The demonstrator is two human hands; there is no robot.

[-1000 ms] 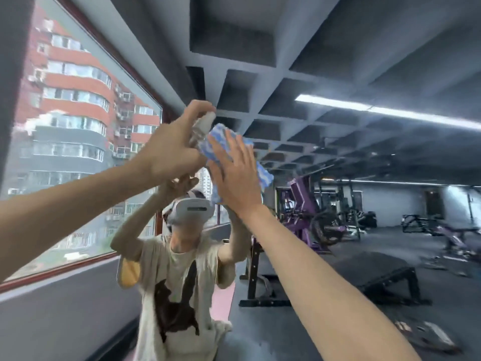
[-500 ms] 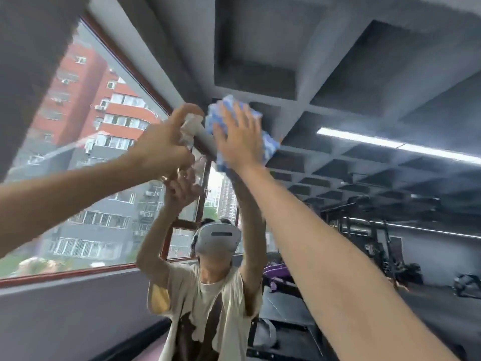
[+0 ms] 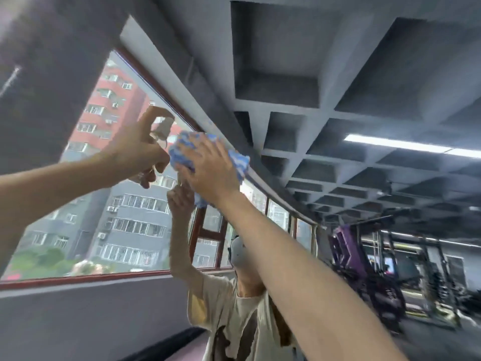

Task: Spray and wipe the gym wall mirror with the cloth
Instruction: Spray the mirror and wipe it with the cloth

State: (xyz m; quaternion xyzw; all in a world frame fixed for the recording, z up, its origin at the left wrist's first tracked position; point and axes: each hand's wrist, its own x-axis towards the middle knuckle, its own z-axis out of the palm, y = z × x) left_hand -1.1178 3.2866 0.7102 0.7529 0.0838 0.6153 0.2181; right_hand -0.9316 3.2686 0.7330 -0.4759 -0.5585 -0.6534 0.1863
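Note:
The wall mirror (image 3: 338, 126) fills the view and reflects the gym, a window and my own figure. My right hand (image 3: 208, 165) presses a blue and white cloth (image 3: 238, 158) flat against the glass, high up, with its fingers spread. Just left of it, my left hand (image 3: 138, 149) grips a small clear spray bottle (image 3: 161, 130) with a finger on its top. The bottle's lower part is hidden by my fingers.
In the mirror, a person's reflection (image 3: 234, 308) in a beige shirt stands below my arms. Purple gym machines (image 3: 364, 269) show at the right, a large window (image 3: 104, 204) with apartment blocks at the left, and a lit ceiling strip (image 3: 395, 144) above.
My view has tilted further up toward the ceiling reflection. Both hands stay raised together; the cloth hand has shifted slightly right and the bottle stays beside it.

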